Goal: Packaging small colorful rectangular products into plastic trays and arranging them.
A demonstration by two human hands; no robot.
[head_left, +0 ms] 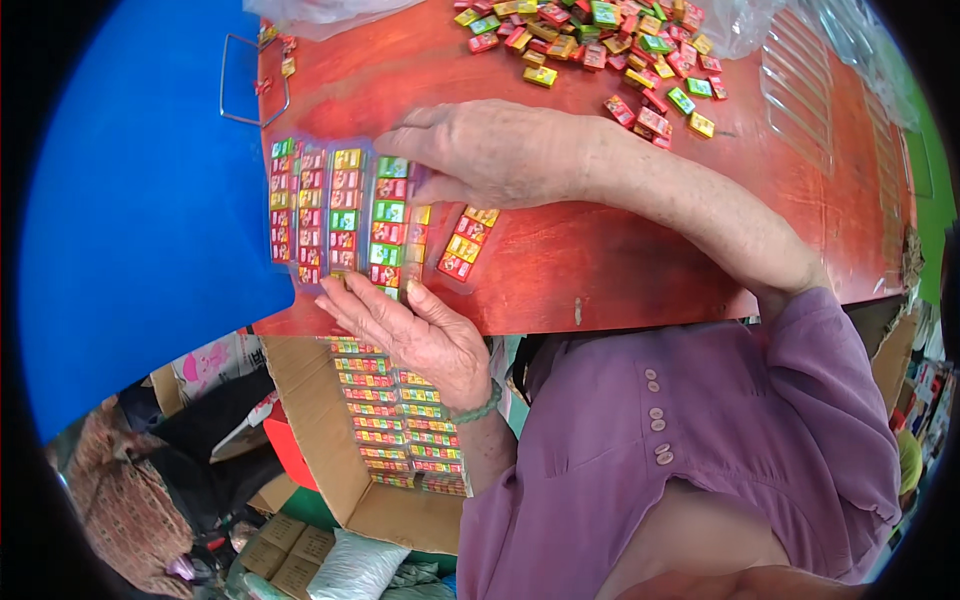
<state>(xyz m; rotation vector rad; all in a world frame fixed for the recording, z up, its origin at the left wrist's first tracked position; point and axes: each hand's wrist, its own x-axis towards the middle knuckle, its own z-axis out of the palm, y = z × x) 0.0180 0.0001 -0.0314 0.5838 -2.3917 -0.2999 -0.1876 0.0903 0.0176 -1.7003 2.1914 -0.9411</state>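
Packed strips (343, 215) between left fingers (372, 308), spread at near ends, and right fingers (405, 140), bent, grip unclear

The person has on a loose, dusky purple top of soft, matte cloth (600, 400), its front marked by fine seams and small folds. Down the middle I count six pale, round buttons (656, 413), set in three close pairs. The roomy purple right sleeve (815, 345) ends in creases near the elbow, leaving the forearm (690, 205) uncovered. Around the left wrist sits a chunky green bracelet (478, 405), beaded or twisted, I can't tell which.
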